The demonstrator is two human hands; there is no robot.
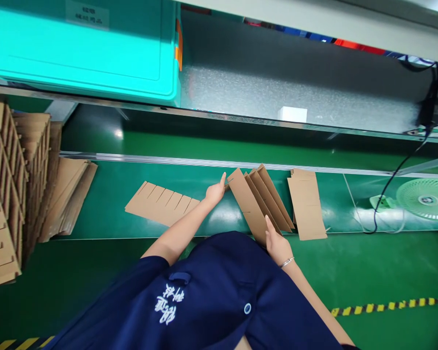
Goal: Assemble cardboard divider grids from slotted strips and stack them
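Observation:
Several upright cardboard divider panels (251,204) stand fanned out in front of me on the green bench. My left hand (215,193) is at their upper left end, index finger stretched out and the other fingers curled round a brown cardboard edge. At the lower right end my right hand (278,247) grips the panels, its thumb side against the front one; some of its fingers are hidden behind. A slotted cardboard strip (160,201) lies flat to the left, partly under my left forearm. Right of the panels lies a small stack of cardboard pieces (307,204).
Assembled cardboard dividers (12,180) and flat sheets (67,194) are piled at the left. A green fan (425,199) and a black cable (387,187) are at the right. Above the bench, a metal shelf (233,82) carries a teal box (80,53) and a small white box (293,114).

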